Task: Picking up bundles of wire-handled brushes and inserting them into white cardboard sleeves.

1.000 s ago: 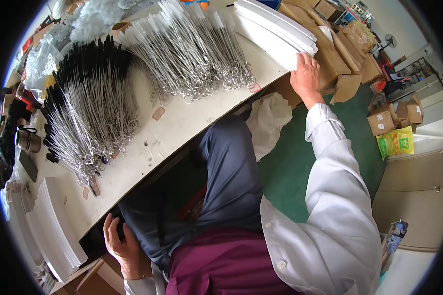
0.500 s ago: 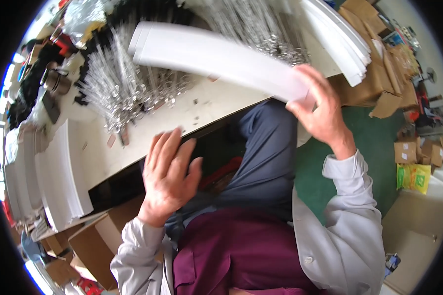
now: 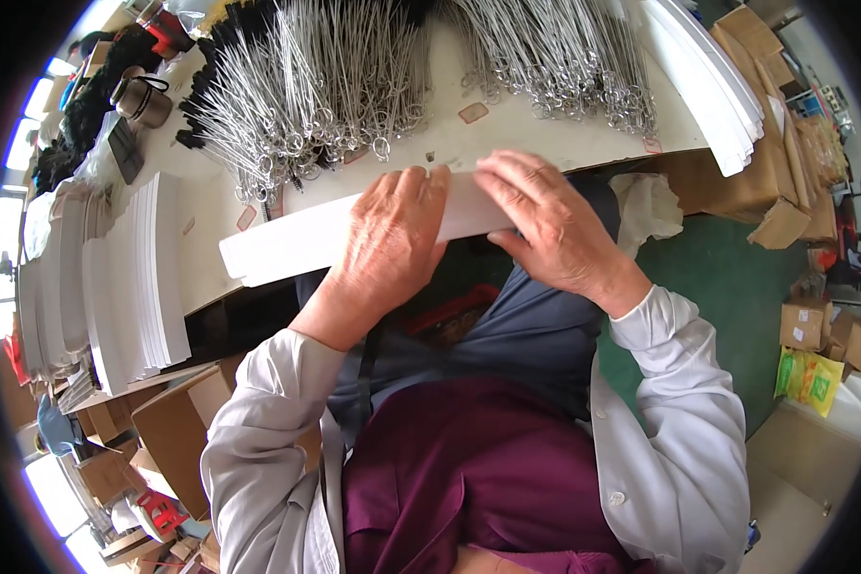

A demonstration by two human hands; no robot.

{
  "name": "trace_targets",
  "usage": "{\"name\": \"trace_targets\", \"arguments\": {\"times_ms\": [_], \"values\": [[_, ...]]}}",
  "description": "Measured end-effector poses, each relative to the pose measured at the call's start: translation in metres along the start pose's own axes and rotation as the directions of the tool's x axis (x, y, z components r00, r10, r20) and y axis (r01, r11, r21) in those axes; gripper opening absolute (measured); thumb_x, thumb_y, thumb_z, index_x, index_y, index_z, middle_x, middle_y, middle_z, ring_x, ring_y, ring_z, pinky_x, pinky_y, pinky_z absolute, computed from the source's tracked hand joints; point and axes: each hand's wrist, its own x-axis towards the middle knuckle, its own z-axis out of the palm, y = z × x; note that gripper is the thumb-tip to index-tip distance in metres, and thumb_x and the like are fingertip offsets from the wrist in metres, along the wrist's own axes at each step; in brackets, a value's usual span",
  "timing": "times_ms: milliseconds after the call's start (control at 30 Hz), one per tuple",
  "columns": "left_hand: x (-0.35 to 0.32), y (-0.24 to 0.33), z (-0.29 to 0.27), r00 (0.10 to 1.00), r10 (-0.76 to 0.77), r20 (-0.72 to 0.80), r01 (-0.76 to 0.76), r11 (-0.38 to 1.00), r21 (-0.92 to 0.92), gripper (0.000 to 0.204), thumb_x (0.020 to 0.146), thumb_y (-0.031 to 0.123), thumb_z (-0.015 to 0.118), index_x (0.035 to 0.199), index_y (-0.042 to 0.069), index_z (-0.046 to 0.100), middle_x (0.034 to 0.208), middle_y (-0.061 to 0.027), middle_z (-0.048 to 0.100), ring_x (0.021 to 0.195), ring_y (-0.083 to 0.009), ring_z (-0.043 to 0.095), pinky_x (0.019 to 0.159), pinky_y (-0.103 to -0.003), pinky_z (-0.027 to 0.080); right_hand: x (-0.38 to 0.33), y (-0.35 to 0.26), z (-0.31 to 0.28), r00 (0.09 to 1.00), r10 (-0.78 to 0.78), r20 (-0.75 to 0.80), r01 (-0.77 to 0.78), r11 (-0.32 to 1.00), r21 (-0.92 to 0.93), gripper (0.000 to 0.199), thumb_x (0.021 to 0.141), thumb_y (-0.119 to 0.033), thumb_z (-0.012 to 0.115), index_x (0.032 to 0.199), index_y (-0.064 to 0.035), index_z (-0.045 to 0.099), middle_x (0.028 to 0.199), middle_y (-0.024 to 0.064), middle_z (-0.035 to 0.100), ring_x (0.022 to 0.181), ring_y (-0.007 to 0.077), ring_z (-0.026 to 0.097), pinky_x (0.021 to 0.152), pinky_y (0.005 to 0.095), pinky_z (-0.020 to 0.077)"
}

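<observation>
Hands on white strip (image 3: 282, 241): left hand (image 3: 387, 239) clasped over strip's middle, fingers together; right hand (image 3: 557, 228) at strip's right end, thumb apart from fingers, slight blur, can't tell if gripping. Surface (image 3: 218, 196) beyond strip: white stack (image 3: 142, 282) left of strip, wires (image 3: 325, 96) beyond strip, cup (image 3: 143, 99) beyond its left end.

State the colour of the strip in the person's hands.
The strip is white, best seen in the head view.

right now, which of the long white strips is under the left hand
The long white strip along the pale tabletop's front edge, beneath the left hand; the others form the left stack and right stack.
</observation>
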Motion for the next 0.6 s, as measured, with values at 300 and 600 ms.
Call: {"name": "trace_targets", "arguments": {"times_ms": [300, 600], "values": [[-0.014, -0.007, 0.016, 0.997, -0.025, -0.070, 0.031, 0.995, 0.100, 0.077, 0.068, 0.012, 0.086, 0.136, -0.002, 0.051, 0.120, -0.0181, 0.060, 0.107, -0.0366, 0.061, 0.094, -0.046, 0.051, -0.007, -0.017, 0.032, 0.925, 0.307, -0.225, -0.320, 0.947, -0.023, 0.049, 0.083, -0.013, 0.079, 0.126, 0.0060, 0.061, 0.114, 0.0182, 0.063, 0.105, 0.0360, 0.063, 0.092, 0.0422, 0.0528], [-0.029, -0.013, 0.020, 0.997, 0.021, -0.075, -0.007, 0.984, 0.176, 0.064, 0.074, 0.010, 0.076, 0.131, -0.005, 0.052, 0.112, -0.0174, 0.058, 0.099, -0.0332, 0.061, 0.091, -0.043, 0.051, -0.007, -0.017, 0.050, 0.721, 0.687, 0.087, -0.506, 0.438, 0.743, 0.037, 0.094, -0.018, 0.078, 0.115, 0.0101, 0.066, 0.099, 0.0124, 0.074, 0.084, 0.0143, 0.070, 0.078, 0.0291, 0.0576]]}}
